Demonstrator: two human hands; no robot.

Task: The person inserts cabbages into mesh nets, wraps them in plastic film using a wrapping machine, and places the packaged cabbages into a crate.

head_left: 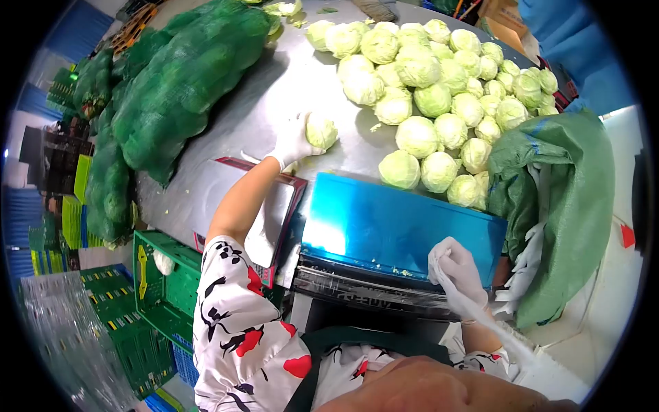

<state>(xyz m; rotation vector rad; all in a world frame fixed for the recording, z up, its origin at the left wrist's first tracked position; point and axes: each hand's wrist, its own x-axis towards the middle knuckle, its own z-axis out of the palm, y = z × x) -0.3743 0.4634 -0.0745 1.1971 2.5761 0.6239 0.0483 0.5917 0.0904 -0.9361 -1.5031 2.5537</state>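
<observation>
My left hand (294, 143), in a white glove, reaches out over the metal table and grips a pale green cabbage (321, 131) from its left side. The fingers behind the cabbage are partly hidden. Above the front edge of a shiny blue panel (384, 223), my gloved right hand (456, 271) is closed on a long white strip (504, 338). That strip trails down to the lower right; whether it is foam or plastic I cannot tell. A large pile of cabbages (432, 99) lies beyond the blue panel, right of my left hand.
Green mesh sacks of cabbages (192, 82) lie along the left of the table (257, 89). A flat device with a metal top (274, 223) sits under my left forearm. Green crates (168, 288) stand lower left, and a green woven sack (576, 206) is at the right.
</observation>
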